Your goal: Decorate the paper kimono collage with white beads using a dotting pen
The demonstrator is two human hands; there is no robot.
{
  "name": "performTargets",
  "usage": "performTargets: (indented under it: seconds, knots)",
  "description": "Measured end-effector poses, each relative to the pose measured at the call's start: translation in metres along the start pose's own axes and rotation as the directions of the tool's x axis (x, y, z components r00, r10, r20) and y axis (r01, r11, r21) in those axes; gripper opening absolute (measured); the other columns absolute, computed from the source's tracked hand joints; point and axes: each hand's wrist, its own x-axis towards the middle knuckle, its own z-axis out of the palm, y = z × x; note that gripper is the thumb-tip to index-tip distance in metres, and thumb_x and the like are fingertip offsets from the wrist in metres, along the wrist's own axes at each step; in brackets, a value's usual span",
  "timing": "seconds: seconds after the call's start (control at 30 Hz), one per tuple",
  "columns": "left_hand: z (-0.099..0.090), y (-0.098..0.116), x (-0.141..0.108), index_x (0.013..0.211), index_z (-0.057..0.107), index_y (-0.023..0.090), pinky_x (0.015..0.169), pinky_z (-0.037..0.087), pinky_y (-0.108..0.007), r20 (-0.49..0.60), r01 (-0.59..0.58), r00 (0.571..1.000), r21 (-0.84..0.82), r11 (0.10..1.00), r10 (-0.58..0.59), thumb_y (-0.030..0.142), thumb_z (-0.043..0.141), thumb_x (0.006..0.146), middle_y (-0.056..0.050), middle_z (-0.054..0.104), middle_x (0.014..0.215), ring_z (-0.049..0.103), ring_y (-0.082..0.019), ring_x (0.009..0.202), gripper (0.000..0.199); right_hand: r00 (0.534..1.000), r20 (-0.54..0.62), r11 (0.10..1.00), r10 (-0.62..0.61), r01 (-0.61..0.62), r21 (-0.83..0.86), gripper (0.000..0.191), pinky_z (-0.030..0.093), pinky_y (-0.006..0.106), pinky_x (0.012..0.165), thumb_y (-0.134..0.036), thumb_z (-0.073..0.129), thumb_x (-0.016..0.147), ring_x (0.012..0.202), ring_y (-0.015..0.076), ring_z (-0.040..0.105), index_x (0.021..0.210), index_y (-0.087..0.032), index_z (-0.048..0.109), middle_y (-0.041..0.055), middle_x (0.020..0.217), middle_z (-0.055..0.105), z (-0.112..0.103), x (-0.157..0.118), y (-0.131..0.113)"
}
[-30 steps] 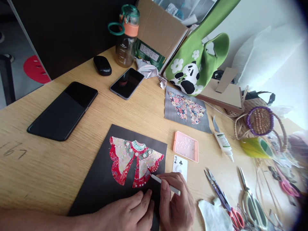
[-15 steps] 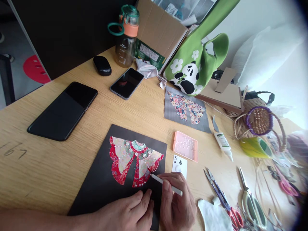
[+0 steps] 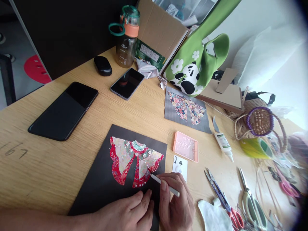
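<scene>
My right hand [image 3: 176, 200] grips a slim white pen-like stick [image 3: 169, 187]. Its tip meets the lower right edge of a red and cream patterned fabric piece [image 3: 124, 154], shaped like a scalloped collar and trimmed with small white beads. Beneath that piece lies a sheet of black card [image 3: 96, 179]. My left hand [image 3: 131, 210] rests on the card's lower part, fingers extended and nothing held. Just beyond my right hand is a playing card [image 3: 183, 163], the three of clubs, with a white blob on it. Loose beads lie in a pink tray [image 3: 175, 142].
To the right lie a glue bottle [image 3: 223, 142], red-handled scissors [image 3: 218, 192], green-handled scissors [image 3: 251, 202] and a pale cloth [image 3: 214, 216]. Two phones, a large one [image 3: 64, 110] and a smaller one [image 3: 127, 83], lie left and back, near a bottle [image 3: 126, 48] and a green panda bag [image 3: 192, 69].
The rear end of the white stick and my right hand have shifted slightly left, while the tip stays at the fabric's edge. My left hand has not moved.
</scene>
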Motion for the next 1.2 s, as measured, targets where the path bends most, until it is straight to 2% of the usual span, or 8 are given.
performTargets:
  seconds: [0.1, 0.27, 0.43, 0.7, 0.93, 1.03, 1.2]
  knots:
    - [-0.004, 0.000, 0.001, 0.100, 0.073, 0.019, 0.095, 0.046, -0.033, 0.001, 0.007, 1.000, -0.004, 1.000, -0.007, 0.033, 0.061, 0.090, -0.004, 0.074, 0.112, 0.063, -0.024, 0.111, 0.021, 1.000, 0.007, 1.000, -0.001, 0.001, 0.006, 0.020, 0.053, 0.029, 0.062, -0.003, 0.050, 0.093, 0.073, 0.0154, 0.063, 0.098, -0.021, 0.057, 0.0038, 0.083, 0.067, -0.001, 0.000, 0.000]
    - [-0.016, -0.002, 0.005, 0.100, 0.072, 0.020, 0.102, 0.043, -0.033, 0.095, 0.061, 0.994, -0.036, 0.998, -0.057, 0.028, 0.056, 0.093, -0.001, 0.072, 0.117, 0.059, -0.024, 0.118, 0.019, 1.000, 0.004, 1.000, -0.004, 0.004, 0.011, 0.019, 0.053, 0.029, 0.063, -0.003, 0.050, 0.093, 0.074, 0.0147, 0.064, 0.098, -0.020, 0.057, 0.0032, 0.084, 0.067, -0.001, 0.000, 0.000]
    - [-0.021, -0.004, 0.007, 0.100, 0.072, 0.021, 0.100, 0.044, -0.032, 0.081, 0.060, 0.995, -0.030, 0.998, -0.058, 0.022, 0.053, 0.095, 0.000, 0.072, 0.115, 0.060, -0.023, 0.116, 0.020, 1.000, 0.015, 0.999, 0.004, -0.004, 0.032, 0.020, 0.052, 0.029, 0.064, -0.002, 0.050, 0.092, 0.074, 0.0148, 0.064, 0.099, -0.019, 0.057, 0.0034, 0.085, 0.067, -0.002, 0.000, -0.001]
    - [-0.018, -0.002, 0.007, 0.103, 0.072, 0.020, 0.101, 0.044, -0.031, 0.075, 0.084, 0.994, -0.025, 0.996, -0.082, 0.027, 0.053, 0.096, 0.000, 0.072, 0.116, 0.059, -0.023, 0.118, 0.021, 1.000, 0.003, 0.999, 0.006, -0.006, 0.045, 0.020, 0.052, 0.028, 0.064, -0.001, 0.050, 0.092, 0.074, 0.0145, 0.063, 0.097, -0.019, 0.057, 0.0034, 0.085, 0.066, -0.001, -0.001, 0.000]
    - [-0.042, -0.015, 0.012, 0.116, 0.068, 0.014, 0.104, 0.044, -0.035, 0.198, 0.020, 0.980, -0.092, 0.996, -0.001, 0.032, 0.046, 0.097, -0.008, 0.069, 0.123, 0.061, -0.025, 0.120, 0.034, 1.000, 0.004, 0.999, 0.030, -0.030, 0.042, 0.018, 0.051, 0.027, 0.066, -0.003, 0.049, 0.094, 0.076, 0.0138, 0.063, 0.098, -0.019, 0.057, 0.0031, 0.086, 0.066, 0.000, -0.002, 0.002]
    - [-0.048, -0.019, 0.015, 0.118, 0.067, 0.014, 0.104, 0.044, -0.037, 0.210, -0.002, 0.977, -0.107, 0.994, 0.024, 0.035, 0.046, 0.097, -0.009, 0.069, 0.125, 0.061, -0.027, 0.121, 0.037, 0.999, 0.000, 0.998, 0.047, -0.047, 0.046, 0.017, 0.050, 0.027, 0.065, -0.005, 0.049, 0.094, 0.075, 0.0138, 0.063, 0.099, -0.019, 0.057, 0.0031, 0.086, 0.065, 0.000, -0.003, 0.004]
    - [-0.049, -0.020, 0.016, 0.116, 0.067, 0.015, 0.102, 0.046, -0.035, 0.200, 0.005, 0.980, -0.106, 0.994, 0.016, 0.034, 0.045, 0.097, -0.008, 0.070, 0.123, 0.062, -0.025, 0.119, 0.034, 0.994, -0.029, 0.991, 0.105, -0.102, 0.082, 0.015, 0.049, 0.027, 0.067, -0.008, 0.049, 0.096, 0.076, 0.0133, 0.062, 0.098, -0.019, 0.059, 0.0027, 0.086, 0.065, 0.003, -0.006, 0.004]
